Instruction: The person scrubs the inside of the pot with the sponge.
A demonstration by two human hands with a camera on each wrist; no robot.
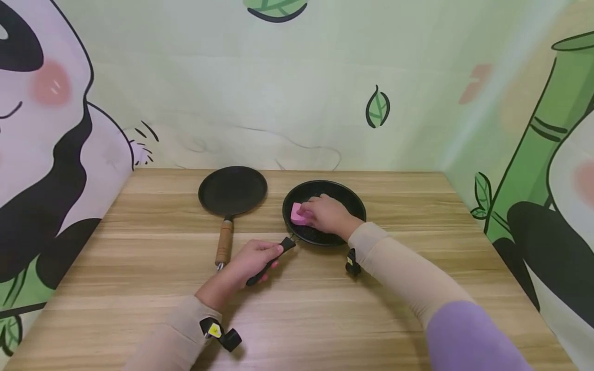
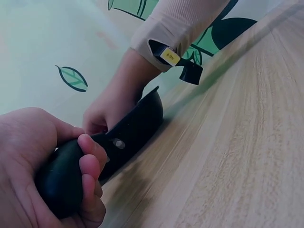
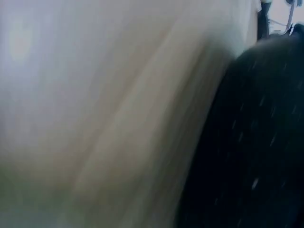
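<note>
A black frying pan (image 1: 350, 198) stands on the wooden table, its handle toward the near left. My left hand (image 1: 252, 263) grips the black handle (image 1: 289, 243), fingers wrapped around it and thumb on top; the left wrist view shows this handle (image 2: 59, 178) close up. Inside the pan, my right hand (image 1: 327, 214) holds a pink sponge (image 1: 297, 215) against the bottom, fingers curled over it. The left wrist view hides the sponge behind the pan wall (image 2: 142, 128). In the blurred right wrist view only the dark, speckled pan surface (image 3: 256, 142) shows, with no hand.
To the left lies a flat black griddle pan (image 1: 233, 190) with a wooden handle (image 1: 225, 242), its end close to my left wrist. The wooden table (image 1: 325, 319) meets a printed cloth backdrop (image 1: 232, 93) at the back and sides. Each sleeve carries a small black camera mount (image 1: 352, 263).
</note>
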